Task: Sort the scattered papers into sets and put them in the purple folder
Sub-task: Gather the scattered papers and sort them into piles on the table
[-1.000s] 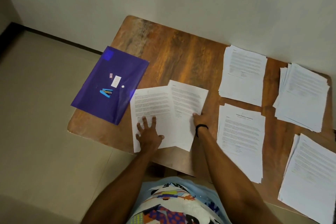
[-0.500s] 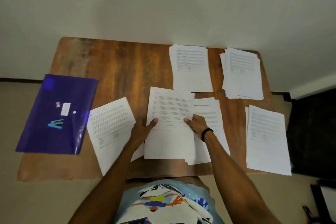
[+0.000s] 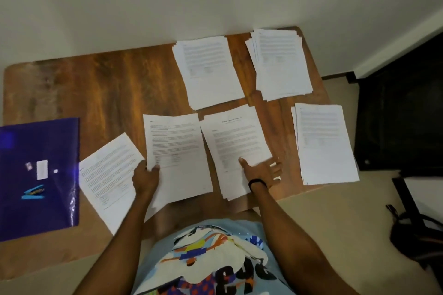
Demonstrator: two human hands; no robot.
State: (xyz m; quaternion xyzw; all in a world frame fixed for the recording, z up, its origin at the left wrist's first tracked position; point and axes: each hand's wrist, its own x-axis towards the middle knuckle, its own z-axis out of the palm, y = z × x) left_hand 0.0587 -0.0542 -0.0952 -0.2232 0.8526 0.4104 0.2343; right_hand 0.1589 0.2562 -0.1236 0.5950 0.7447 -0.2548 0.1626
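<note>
Papers (image 3: pixel 208 69), white printed sheets, lie in piles on the brown wooden desk (image 3: pixel 96 93). Left grip (image 3: pixel 145 178) pinches one sheet (image 3: pixel 176 151) (probably to sort it). Right grip (image 3: pixel 261 171), fingers flat and spread, steadies the near-edge pile (image 3: pixel 236 141). Shiny purple plastic folder (image 3: pixel 38 175) lies at the left edge.

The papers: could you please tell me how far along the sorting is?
Done: the back stack, corner stack and right stack look sorted. In hand: the left hand grips a sheet; the right hand rests flat on the near stack. Left: a loose page lies by the folder, which shows no papers inside.
</note>
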